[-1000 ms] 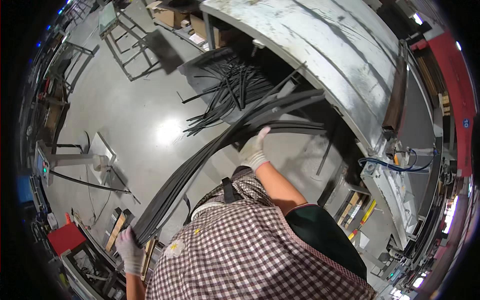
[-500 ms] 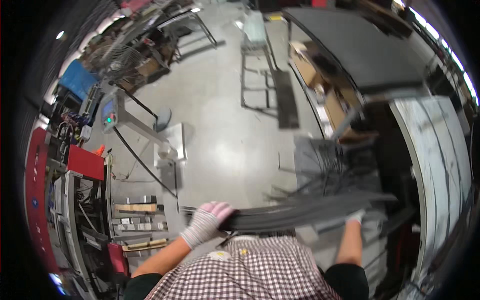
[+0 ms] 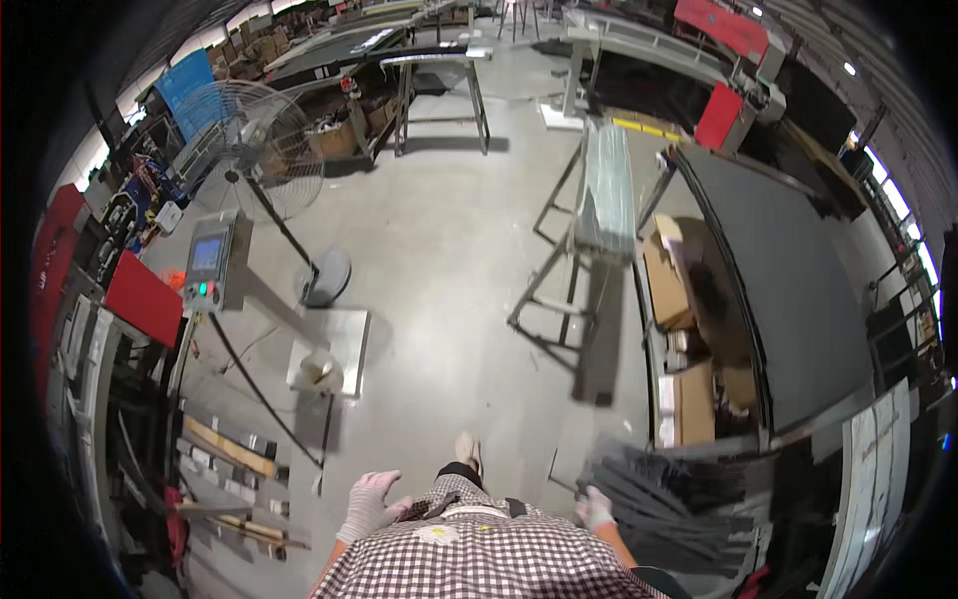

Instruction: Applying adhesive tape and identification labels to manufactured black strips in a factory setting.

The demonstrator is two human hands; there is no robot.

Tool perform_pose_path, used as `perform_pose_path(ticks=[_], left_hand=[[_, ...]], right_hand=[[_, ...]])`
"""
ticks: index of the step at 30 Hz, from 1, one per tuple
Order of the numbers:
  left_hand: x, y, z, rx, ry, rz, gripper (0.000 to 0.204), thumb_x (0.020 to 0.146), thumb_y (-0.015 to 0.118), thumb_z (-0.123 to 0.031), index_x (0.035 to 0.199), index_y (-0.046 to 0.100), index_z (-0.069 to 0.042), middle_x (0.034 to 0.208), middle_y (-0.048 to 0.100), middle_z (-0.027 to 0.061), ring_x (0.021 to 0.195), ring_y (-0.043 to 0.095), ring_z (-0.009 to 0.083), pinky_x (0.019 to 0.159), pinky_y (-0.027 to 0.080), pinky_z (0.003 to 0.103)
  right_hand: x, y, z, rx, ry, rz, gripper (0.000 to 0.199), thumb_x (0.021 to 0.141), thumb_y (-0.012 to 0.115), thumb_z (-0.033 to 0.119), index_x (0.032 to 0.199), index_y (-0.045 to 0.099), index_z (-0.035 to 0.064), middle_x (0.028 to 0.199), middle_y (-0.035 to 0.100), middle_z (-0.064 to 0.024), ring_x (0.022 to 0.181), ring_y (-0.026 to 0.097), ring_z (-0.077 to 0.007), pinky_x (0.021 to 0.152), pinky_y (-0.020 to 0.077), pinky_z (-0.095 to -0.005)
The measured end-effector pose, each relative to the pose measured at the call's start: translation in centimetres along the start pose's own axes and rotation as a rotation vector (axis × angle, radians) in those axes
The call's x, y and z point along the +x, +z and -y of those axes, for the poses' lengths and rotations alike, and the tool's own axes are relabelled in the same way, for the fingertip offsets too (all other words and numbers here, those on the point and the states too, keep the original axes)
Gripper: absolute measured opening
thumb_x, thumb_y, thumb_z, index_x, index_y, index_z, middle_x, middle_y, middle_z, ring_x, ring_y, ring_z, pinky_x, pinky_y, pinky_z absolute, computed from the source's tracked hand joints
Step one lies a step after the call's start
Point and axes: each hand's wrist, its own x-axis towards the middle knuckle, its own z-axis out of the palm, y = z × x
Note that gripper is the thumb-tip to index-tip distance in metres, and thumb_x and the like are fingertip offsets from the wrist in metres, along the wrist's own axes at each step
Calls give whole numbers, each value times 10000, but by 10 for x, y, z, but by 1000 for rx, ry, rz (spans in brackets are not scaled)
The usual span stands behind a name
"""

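My left hand (image 3: 371,502), in a striped white and pink glove, hangs in front of me at the left. Its fingers are apart and nothing is in them. At the right, my gloved right hand (image 3: 596,507) is held low with loosely bent fingers, and no object shows in it. It is nearest to a heap of dark grey strips (image 3: 664,504), which lies beside and beyond it. Whether the hand touches the heap I cannot tell. The strips are long, flat and somewhat blurred.
A control panel on a post (image 3: 212,265) and a floor fan (image 3: 239,150) stand to the left. Ahead is a trestle with a pale wrapped bundle (image 3: 606,195). A dark-topped table (image 3: 788,270) with cardboard boxes (image 3: 689,404) below it is on the right. Wooden bars (image 3: 230,446) lie at lower left.
The bundle of long dark strips that was across both hands is out of them. My hands have dropped lower, and the view has tilted up and turned left; one foot now shows.
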Motion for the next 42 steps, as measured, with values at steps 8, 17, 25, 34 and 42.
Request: perform_pose_path(ticks=[8, 17, 25, 34, 42], left_hand=[[290, -123, -2, -9, 257, -112, 554, 785, 731, -367, 1237, 588, -81, 1189, 626, 129, 1169, 525, 321, 1005, 415, 429], [565, -186, 52, -42, 120, -74, 586, 799, 707, -418, 1248, 590, -59, 1178, 637, 135, 1170, 537, 319, 1014, 417, 422], [780, -299, 75, -226, -256, -80, 584, 803, 750, -342, 1281, 580, -52, 1199, 612, 177, 1132, 562, 315, 962, 472, 387], [1072, -368, 143, -36, -220, 150, 579, 826, 675, -453, 1274, 595, -94, 1197, 647, 126, 1183, 539, 308, 1006, 428, 418], [1359, -437, 126, -61, -100, 72, 623, 846, 637, -503, 1312, 563, -97, 1246, 618, 142, 1200, 528, 325, 1026, 420, 421]], right_hand=[[18, 352, 200, -630, -661, 316, 399, 897, 636, 273, 1214, 629, 31, 949, 677, -60, 771, 620, -131, 672, 510, -281], [166, 529, 356, -1080, -435, 223, 452, 880, 579, 431, 1136, 684, 73, 1057, 708, -146, 998, 664, -248, 891, 486, -350], [186, 898, 568, -1257, -834, 499, 494, 887, 564, 418, 1178, 648, 28, 1142, 666, -206, 1087, 624, -334, 930, 480, -383], [253, 1117, 733, -1074, -856, 536, 483, 917, 598, 338, 1240, 603, -22, 1185, 661, -178, 1103, 622, -261, 972, 465, -333], [375, 1154, 852, -813, -563, 290, 407, 902, 619, 296, 1154, 650, -22, 1016, 694, -102, 900, 645, -170, 794, 512, -306]])
